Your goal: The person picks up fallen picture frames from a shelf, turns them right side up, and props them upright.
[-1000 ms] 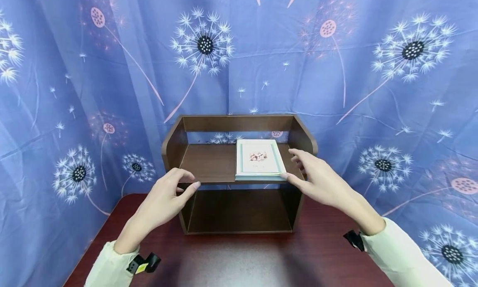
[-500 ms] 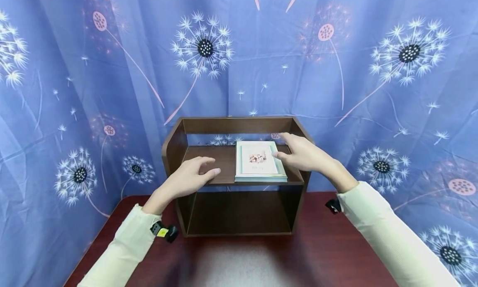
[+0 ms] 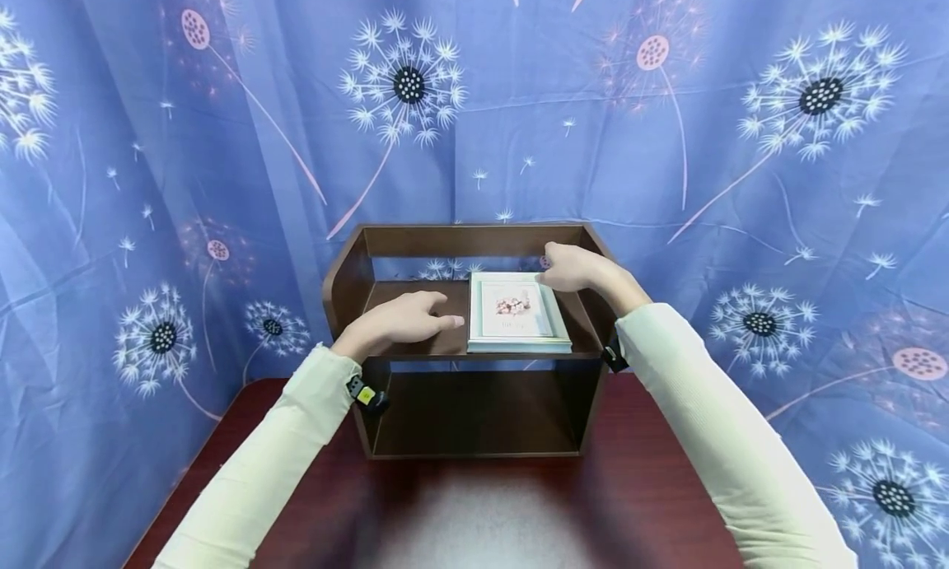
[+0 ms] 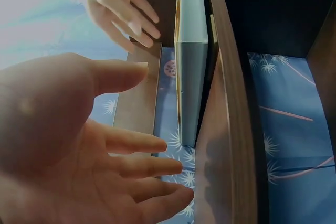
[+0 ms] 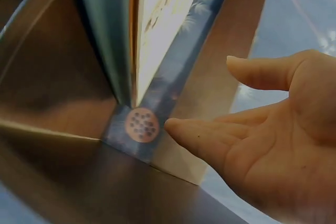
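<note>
A small stack of pale green and white books point(image 3: 511, 310), with a pink flower picture on top, lies flat on the upper board of a brown desktop shelf point(image 3: 474, 240). My left hand point(image 3: 400, 318) hovers over that board just left of the stack, fingers spread and nothing in them. At the stack's back right corner is my right hand point(image 3: 574, 268), its thumb overlapping the cover's edge in the head view. Seen from the right wrist, the right hand point(image 5: 262, 129) has extended fingers and an empty palm, apart from the books point(image 5: 107, 24).
The shelf's side walls point(image 3: 348, 285) rise on both sides of the upper board. Below is a lower compartment point(image 3: 482, 417). The shelf stands on a dark red table point(image 3: 652, 470), with a blue dandelion-print curtain point(image 3: 519, 100) behind it.
Both hands have moved forward over the upper board. The left has also shifted right toward the books, and the right has gone leftward to their back corner. The books have stayed in place.
</note>
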The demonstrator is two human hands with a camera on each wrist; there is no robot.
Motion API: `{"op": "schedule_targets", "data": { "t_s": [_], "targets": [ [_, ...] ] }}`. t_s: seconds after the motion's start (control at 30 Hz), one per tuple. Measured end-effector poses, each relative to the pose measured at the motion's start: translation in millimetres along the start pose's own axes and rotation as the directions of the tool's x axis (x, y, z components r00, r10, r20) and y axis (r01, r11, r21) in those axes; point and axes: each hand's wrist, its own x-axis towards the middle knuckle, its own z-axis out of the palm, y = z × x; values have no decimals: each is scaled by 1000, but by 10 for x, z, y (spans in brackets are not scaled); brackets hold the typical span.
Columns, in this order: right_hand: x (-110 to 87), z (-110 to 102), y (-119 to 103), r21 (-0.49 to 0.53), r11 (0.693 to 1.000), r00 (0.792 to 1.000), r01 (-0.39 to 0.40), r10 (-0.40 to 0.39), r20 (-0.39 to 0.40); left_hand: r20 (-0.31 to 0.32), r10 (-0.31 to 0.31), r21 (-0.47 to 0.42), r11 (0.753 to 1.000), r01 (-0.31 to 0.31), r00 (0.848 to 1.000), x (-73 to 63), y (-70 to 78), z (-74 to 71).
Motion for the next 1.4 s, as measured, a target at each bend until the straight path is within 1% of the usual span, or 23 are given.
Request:
{"op": "schedule_targets", "data": {
  "t_s": [0.03, 0.17, 0.27, 0.3, 0.37, 0.47, 0.63, 0.7, 0.83, 0.9, 1.0, 1.23, 1.3, 1.4],
  "targets": [
    [53, -2, 13, 6, 1000, 1000, -5, 5, 11, 5, -2, -2, 1000, 2, 1000, 25, 8, 0],
    [228, 5, 84, 45, 998, 997, -34, 31, 66, 1, 34, 39, 999, -34, 999, 118, 26, 21],
    [305, 49, 136, 74, 994, 994, -74, 68, 87, -10, 65, 79, 995, -64, 998, 176, 15, 57],
    [322, 75, 151, 82, 993, 993, -88, 81, 88, -13, 70, 78, 995, -69, 997, 189, 8, 72],
    [351, 138, 172, 86, 990, 991, -115, 109, 72, -24, 83, 76, 994, -81, 996, 209, -8, 103],
    [374, 234, 201, 97, 983, 988, -155, 152, 38, -38, 91, 49, 995, -89, 995, 225, -23, 148],
    [364, 360, 208, 92, 979, 980, -184, 190, -60, -54, 92, 15, 996, -91, 994, 251, -50, 213],
    [363, 390, 217, 102, 977, 976, -190, 199, -88, -59, 107, 14, 994, -106, 993, 265, -52, 233],
    [375, 420, 233, 131, 971, 971, -202, 216, -102, -46, 148, -10, 989, -148, 988, 279, -30, 261],
    [381, 428, 232, 136, 969, 968, -208, 223, -111, -41, 159, -22, 987, -160, 986, 281, -19, 278],
    [375, 454, 232, 142, 967, 964, -210, 229, -133, -57, 160, -13, 987, -161, 985, 282, 5, 307],
    [355, 506, 268, 147, 969, 951, -200, 228, -208, -105, 143, 20, 990, -142, 984, 291, 45, 369],
    [349, 514, 274, 165, 966, 948, -200, 233, -217, -120, 136, 22, 991, -135, 983, 283, 48, 383],
    [335, 514, 272, 201, 959, 942, -199, 244, -231, -137, 124, 2, 992, -125, 983, 254, 58, 393]
  ]
}}
